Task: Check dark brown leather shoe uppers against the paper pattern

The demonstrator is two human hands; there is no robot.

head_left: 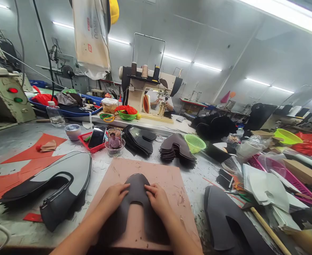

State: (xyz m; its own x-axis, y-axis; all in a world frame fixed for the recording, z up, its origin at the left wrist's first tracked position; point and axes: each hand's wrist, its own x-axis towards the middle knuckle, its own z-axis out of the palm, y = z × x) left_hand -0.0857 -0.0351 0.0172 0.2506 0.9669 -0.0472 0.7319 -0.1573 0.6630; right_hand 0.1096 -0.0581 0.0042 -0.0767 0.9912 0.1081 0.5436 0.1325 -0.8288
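A dark brown U-shaped leather piece [136, 189] lies flat on a pinkish work board [169, 177] in front of me. My left hand [113, 198] rests on its left side with the fingers flat and pressing. On the right side, my right hand [158, 199] lies the same way, fingers stretched toward the middle. Neither hand grips anything.
A grey and black shoe upper stack [55, 187] lies at left; another dark stack [225, 219] at right. Piles of cut pieces [175, 147], a green basket [195, 142], two phones [97, 136] and a sewing machine [148, 88] stand behind. Clutter and a wooden handle [267, 228] fill the right.
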